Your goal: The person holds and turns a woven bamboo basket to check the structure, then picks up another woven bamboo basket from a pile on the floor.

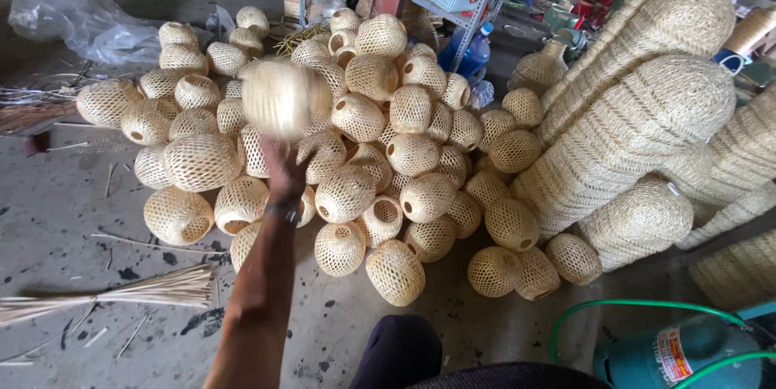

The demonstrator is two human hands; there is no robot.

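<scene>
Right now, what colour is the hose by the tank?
Green hose, curving over the teal tank; head view.

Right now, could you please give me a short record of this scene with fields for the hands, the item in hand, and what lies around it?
left hand: raised above the pile, at a blurred woven basket
item in hand: round woven basket, motion-blurred; grip cannot be told
right hand: not in view
pile: many round woven baskets heaped on the concrete floor
right side: tall stacks of woven shades
left foreground: bundle of thin sticks
bottom right: teal tank with green hose
far left: clear plastic bag
</scene>
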